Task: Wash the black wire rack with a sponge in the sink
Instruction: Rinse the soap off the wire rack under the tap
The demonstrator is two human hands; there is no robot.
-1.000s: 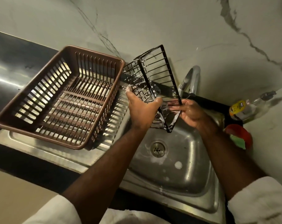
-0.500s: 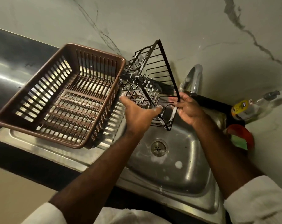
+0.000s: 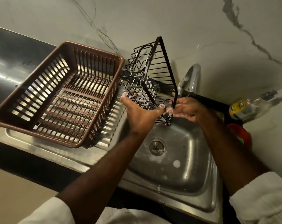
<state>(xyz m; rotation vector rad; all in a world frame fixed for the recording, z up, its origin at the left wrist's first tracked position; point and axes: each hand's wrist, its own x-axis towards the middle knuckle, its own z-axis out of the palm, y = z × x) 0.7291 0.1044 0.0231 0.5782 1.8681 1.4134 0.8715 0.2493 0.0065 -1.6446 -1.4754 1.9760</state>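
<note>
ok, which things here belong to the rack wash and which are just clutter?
In use: black wire rack, left hand, right hand, sink, faucet.
Lying about: brown dish basket, soap bottle, red holder.

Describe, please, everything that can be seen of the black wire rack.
The black wire rack looks like thin metal rods coated black, joined to thicker frame bars, with rounded loops on one side. It is held tilted in the air above the sink, one corner pointing up. White foam clings to several wires. The left hand grips its lower edge, and the fingers of the right hand touch its lower right corner. Whether it touches the brown basket cannot be told.
</note>
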